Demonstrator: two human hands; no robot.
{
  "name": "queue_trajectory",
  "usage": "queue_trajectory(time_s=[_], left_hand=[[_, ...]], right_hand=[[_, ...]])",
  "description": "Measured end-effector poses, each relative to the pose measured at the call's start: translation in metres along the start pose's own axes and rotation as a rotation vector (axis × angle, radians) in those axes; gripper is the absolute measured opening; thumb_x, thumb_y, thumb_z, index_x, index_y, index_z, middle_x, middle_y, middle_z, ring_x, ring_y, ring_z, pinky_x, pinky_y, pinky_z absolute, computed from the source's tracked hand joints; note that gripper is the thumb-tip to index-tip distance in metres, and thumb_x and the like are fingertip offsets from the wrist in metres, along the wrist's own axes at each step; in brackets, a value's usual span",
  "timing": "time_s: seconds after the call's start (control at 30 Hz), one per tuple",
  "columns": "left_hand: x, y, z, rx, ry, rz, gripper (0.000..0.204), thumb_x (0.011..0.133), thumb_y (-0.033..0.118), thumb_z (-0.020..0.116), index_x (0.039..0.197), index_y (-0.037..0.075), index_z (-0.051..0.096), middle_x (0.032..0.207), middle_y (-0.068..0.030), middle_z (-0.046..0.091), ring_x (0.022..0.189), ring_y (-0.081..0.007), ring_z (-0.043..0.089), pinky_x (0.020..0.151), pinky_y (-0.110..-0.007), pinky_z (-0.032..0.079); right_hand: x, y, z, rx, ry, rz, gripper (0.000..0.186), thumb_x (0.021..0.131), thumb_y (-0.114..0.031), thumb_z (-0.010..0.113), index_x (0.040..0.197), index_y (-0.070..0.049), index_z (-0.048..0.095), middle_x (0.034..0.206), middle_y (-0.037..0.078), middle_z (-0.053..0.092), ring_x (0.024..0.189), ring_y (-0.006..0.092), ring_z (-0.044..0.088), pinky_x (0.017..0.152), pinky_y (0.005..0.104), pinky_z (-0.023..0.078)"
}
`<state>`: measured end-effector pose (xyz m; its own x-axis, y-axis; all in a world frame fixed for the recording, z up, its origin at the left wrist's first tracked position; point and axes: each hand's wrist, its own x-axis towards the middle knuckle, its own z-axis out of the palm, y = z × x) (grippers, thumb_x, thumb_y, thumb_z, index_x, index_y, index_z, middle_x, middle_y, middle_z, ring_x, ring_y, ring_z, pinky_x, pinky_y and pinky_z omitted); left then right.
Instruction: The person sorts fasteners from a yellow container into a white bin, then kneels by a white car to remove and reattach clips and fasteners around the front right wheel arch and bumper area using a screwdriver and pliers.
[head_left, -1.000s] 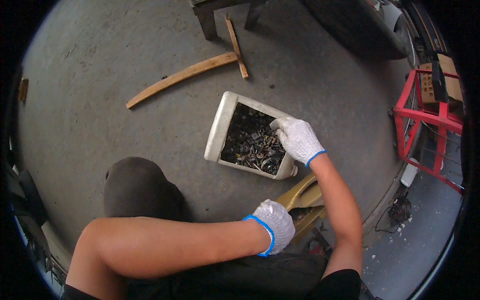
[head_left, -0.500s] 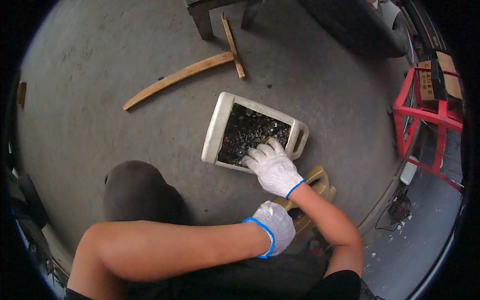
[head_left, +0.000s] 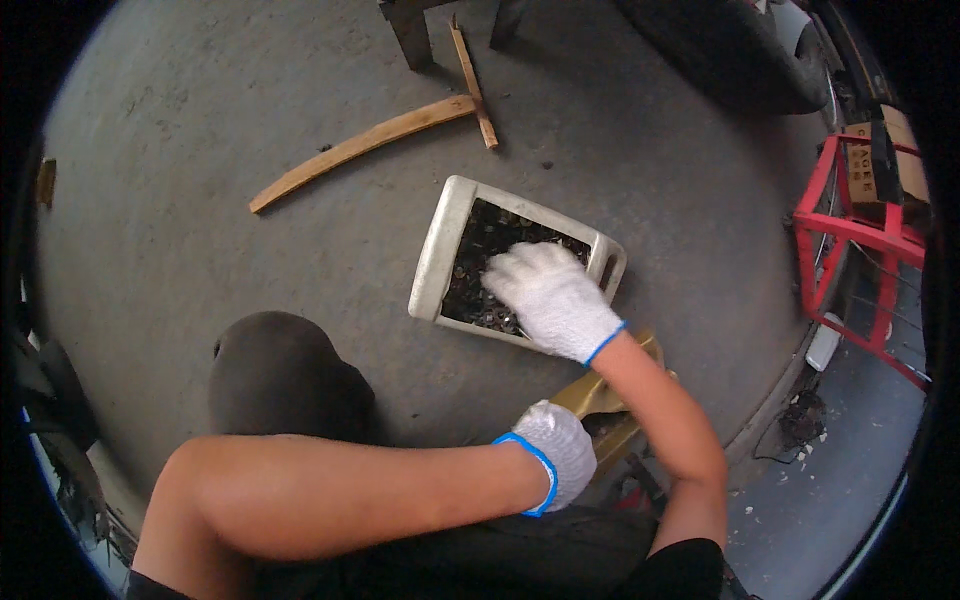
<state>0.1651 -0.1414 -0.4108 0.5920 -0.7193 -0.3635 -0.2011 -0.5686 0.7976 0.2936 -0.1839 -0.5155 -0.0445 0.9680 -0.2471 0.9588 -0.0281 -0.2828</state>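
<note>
A cream plastic jug (head_left: pixel 440 250) with one side cut away lies on the floor, filled with small dark and metallic hardware (head_left: pixel 485 232) such as screws and nuts. Over its contents is my right hand (head_left: pixel 555 300) in a white knit glove with a blue cuff, fingers spread and slightly blurred. My left hand (head_left: pixel 556 452), gloved alike, is closed beside a yellowish plastic container (head_left: pixel 615 437). Its fingers curl underneath, so whatever they hold is hidden. My right forearm covers part of the yellow container.
Two wooden strips (head_left: pixel 365 150) lie beyond the jug, close to a stool's legs (head_left: pixel 410 40). A large black tire (head_left: pixel 720 55) is at the far right. A red metal frame (head_left: pixel 865 235) with a cardboard box (head_left: pixel 885 165) stands at right. My knee (head_left: pixel 285 370) is at left.
My right hand has shifted up and slightly right over the hardware, covering more of it. My left hand stays almost where it was.
</note>
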Motion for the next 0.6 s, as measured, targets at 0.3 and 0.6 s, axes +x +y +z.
queue_trajectory(time_s=[0.3, 0.6], left_hand=[[0.001, 0.0, -0.004, -0.037, -0.003, -0.015, 0.022, 0.08, 0.022, 0.067, 0.09, 0.006, 0.078, 0.09, -0.0154, 0.074, 0.085, -0.0347, 0.072, 0.072, -0.047, 0.055], [0.001, 0.005, 0.0, -0.028, 0.003, 0.001, 0.022, 0.08, 0.023, 0.066, 0.089, 0.006, 0.078, 0.09, -0.0156, 0.074, 0.084, -0.0348, 0.072, 0.072, -0.047, 0.055]], right_hand=[[-0.023, 0.019, 0.021, -0.074, -0.084, -0.035, 0.018, 0.081, -0.021, 0.062, 0.086, -0.014, 0.078, 0.108, 0.003, 0.069, 0.119, 0.0229, 0.055, 0.112, 0.0486, 0.035], [-0.032, 0.032, 0.005, -0.126, 0.009, 0.051, 0.018, 0.078, -0.016, 0.064, 0.089, -0.012, 0.077, 0.113, 0.008, 0.068, 0.115, 0.0294, 0.058, 0.103, 0.0434, 0.044]])
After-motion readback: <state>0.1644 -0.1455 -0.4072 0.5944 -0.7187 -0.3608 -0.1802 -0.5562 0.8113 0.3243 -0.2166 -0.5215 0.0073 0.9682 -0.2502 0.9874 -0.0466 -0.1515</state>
